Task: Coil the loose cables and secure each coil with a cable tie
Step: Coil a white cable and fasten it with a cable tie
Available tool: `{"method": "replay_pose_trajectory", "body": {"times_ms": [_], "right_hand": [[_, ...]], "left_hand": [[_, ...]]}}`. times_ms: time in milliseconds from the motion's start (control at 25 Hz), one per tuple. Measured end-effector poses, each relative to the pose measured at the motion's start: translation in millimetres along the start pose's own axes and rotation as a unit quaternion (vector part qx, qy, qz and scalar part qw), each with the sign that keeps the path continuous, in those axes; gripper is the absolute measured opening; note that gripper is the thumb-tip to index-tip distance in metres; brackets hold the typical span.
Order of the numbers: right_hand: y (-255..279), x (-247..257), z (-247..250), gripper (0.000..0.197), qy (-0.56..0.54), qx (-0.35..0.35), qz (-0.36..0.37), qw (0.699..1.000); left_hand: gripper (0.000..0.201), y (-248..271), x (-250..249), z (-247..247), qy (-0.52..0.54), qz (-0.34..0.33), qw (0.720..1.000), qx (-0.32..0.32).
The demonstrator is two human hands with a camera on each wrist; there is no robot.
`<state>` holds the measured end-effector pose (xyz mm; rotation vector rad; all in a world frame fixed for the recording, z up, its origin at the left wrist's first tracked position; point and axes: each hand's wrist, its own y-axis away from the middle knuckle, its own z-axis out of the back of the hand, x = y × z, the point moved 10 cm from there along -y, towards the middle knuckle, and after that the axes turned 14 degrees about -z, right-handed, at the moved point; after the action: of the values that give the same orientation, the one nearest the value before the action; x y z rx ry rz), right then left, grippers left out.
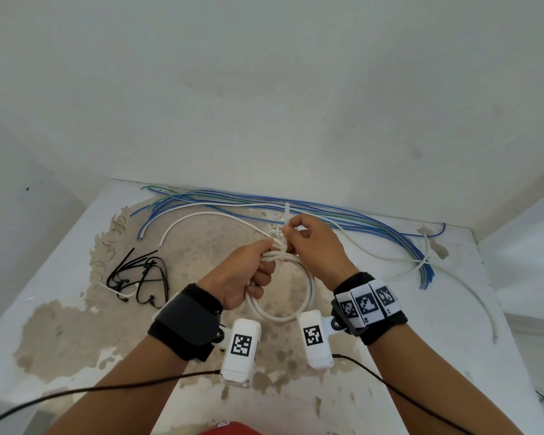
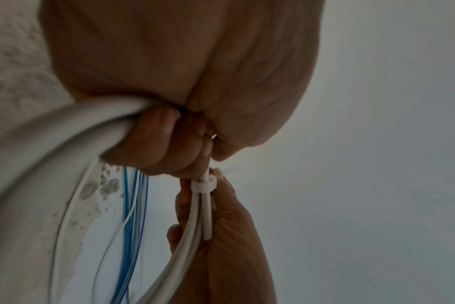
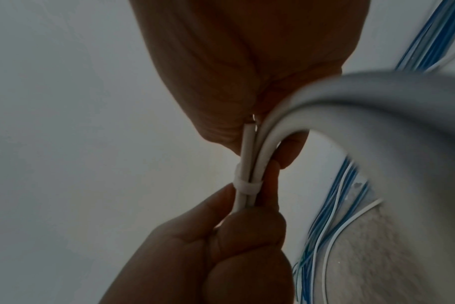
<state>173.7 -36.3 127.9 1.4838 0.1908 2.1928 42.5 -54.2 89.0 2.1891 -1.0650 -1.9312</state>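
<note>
Black ties [image 1: 139, 277]: lying in a loose heap at the left of the table [image 1: 76, 246], well apart from both hands.
Left hand [image 1: 248, 274]: clenching round the left side of the white coil [image 1: 296, 312], fingers curling over the bunched strands just left of the white tie [image 1: 282, 246]; holding the coil above the table.
White coil: hanging as a loop between the two wrists, strands gathering at the top between the hands; one cut end [image 3: 248, 131] poking out beside the right palm.
White tie: wrapping tight round the gathered strands [image 2: 204, 185], its tail [image 1: 287, 215] sticking up past the right fingers.
Right hand [image 1: 314, 246]: pinching the tie's tail, remaining fingers curling against the strands just right of the tie.
Blue wires [image 1: 358, 221]: lying loose along the far edge by the wall, behind the hands, bending down at the right.
Loose white cable [image 1: 471, 287]: trailing across the right of the table.
</note>
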Motion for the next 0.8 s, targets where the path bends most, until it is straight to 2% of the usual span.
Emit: {"method": "replay_pose_trajectory", "body": {"times_ms": [80, 160, 320, 600, 680, 800], "right_hand": [[-0.1, 1.0, -1.4, 0.015, -0.009, 0.013, 0.0, 1.0], [-1.9, 1.7, -0.4, 0.012, -0.028, 0.021, -0.002, 0.999], [-6.5, 3.1, 1.2, 0.015, -0.091, 0.042, -0.018, 0.995], [1.2, 16.8, 7.5, 0.013, -0.112, 0.004, 0.002, 0.994], [-0.7, 16.9, 6.9, 0.014, -0.161, 0.019, -0.018, 0.987], [-3.9, 12.0, -2.2, 0.019, -0.24, 0.06, -0.068, 0.966]], "left_hand": [[0.043, 0.6, -3.9, 3.1, -0.049, -0.015, 0.999, -0.006], [0.037, 0.7, -8.8, 1.4, -0.097, -0.037, 0.995, 0.004], [0.029, -2.8, -12.4, 1.8, -0.108, -0.055, 0.993, 0.006], [0.029, -5.4, -26.0, 4.8, -0.188, -0.135, 0.973, 0.003], [0.029, -5.9, -28.3, 2.3, -0.187, -0.142, 0.972, 0.01], [0.029, -10.5, -25.1, 2.2, -0.163, -0.119, 0.979, 0.023]]}}
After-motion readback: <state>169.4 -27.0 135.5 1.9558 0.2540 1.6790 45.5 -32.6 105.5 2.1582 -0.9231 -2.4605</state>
